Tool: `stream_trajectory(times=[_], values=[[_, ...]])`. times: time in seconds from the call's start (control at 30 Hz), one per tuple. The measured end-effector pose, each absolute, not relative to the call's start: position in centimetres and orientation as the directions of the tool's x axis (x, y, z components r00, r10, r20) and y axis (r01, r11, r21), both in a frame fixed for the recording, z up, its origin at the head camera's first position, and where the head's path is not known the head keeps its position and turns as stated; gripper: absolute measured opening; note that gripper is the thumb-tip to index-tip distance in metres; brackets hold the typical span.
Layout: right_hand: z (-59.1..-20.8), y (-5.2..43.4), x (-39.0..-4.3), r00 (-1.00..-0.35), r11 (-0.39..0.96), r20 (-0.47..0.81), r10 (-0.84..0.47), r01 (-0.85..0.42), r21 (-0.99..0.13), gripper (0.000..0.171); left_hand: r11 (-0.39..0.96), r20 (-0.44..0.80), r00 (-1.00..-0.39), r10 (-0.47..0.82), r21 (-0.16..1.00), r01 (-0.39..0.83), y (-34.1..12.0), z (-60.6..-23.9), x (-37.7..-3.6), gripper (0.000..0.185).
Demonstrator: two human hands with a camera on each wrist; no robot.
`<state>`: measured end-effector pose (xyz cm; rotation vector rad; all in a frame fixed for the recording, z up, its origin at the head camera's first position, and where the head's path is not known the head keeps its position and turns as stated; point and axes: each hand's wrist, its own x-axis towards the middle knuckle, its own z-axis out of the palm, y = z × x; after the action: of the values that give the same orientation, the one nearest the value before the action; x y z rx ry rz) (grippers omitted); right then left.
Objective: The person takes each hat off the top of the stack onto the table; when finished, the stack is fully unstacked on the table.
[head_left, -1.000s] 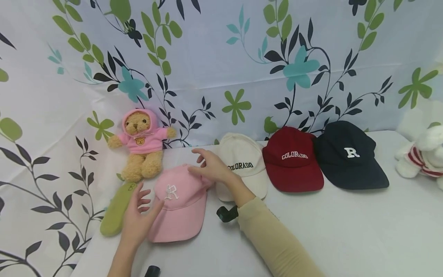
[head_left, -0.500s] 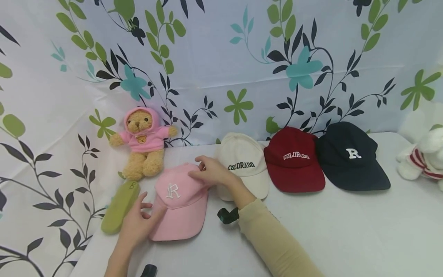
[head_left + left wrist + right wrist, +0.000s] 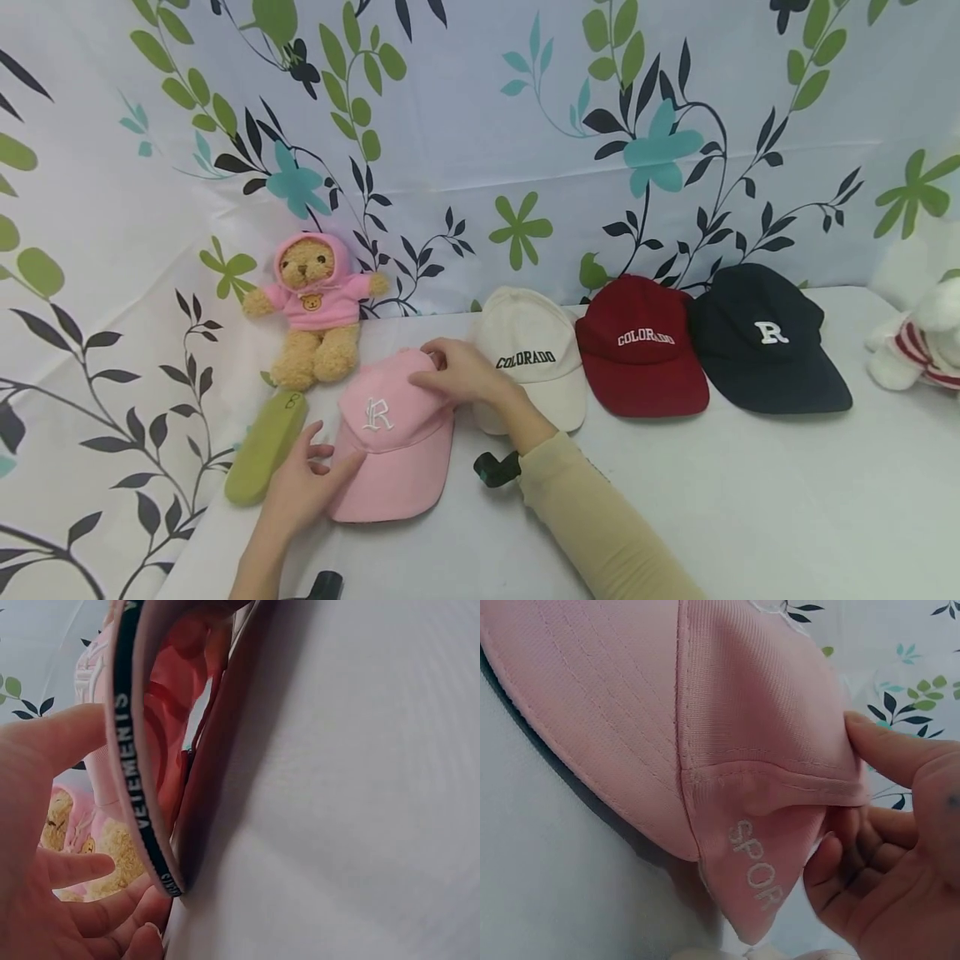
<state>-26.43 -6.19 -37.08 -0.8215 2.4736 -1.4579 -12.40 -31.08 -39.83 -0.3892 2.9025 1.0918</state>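
Note:
A pink cap (image 3: 393,433) with a white R lies on the white table (image 3: 750,517), brim toward me. My right hand (image 3: 438,371) pinches the right side of the cap's crown. In the right wrist view, the thumb (image 3: 889,746) lies on top of the fabric and the curled fingers (image 3: 832,877) sit under its edge near the stitched letters. My left hand (image 3: 303,483) rests at the brim's left edge with its thumb on the brim and its fingers spread beside it. The left wrist view shows the cap's lifted edge and its black inner band (image 3: 131,750) next to my thumb (image 3: 60,739).
A green case (image 3: 262,446) lies left of the pink cap, with a teddy bear in a pink hoodie (image 3: 315,308) behind it. To the right lie a cream cap (image 3: 532,350), a red cap (image 3: 645,346) and a navy cap (image 3: 765,337). A white plush toy (image 3: 918,346) sits far right.
My right hand's fingers, spread over the crown a second ago, have come down and pinched its side. The left hand has stayed at the brim.

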Motion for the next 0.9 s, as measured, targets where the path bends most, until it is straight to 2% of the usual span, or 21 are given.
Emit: stream_trajectory(times=[0.37,0.63,0.9], values=[[-36.52,-6.47,-26.04,-0.803,0.266,0.291,-0.52,-0.476,-0.838,0.052,0.72,-0.106,-0.971,-0.213,0.655,-0.229,-31.11,-39.8,-12.41,0.105],[-36.61,-6.36,-26.22,-0.813,0.245,0.321,-0.486,-0.48,-0.842,0.05,0.663,-0.075,-0.973,-0.219,0.72,-0.205,-30.86,-39.92,-12.45,0.098],[-36.55,-5.94,-26.49,-0.82,0.252,0.327,-0.47,-0.48,-0.84,0.05,0.659,-0.03,-0.971,-0.238,0.729,-0.184,-30.35,-40.09,-12.45,0.088]])
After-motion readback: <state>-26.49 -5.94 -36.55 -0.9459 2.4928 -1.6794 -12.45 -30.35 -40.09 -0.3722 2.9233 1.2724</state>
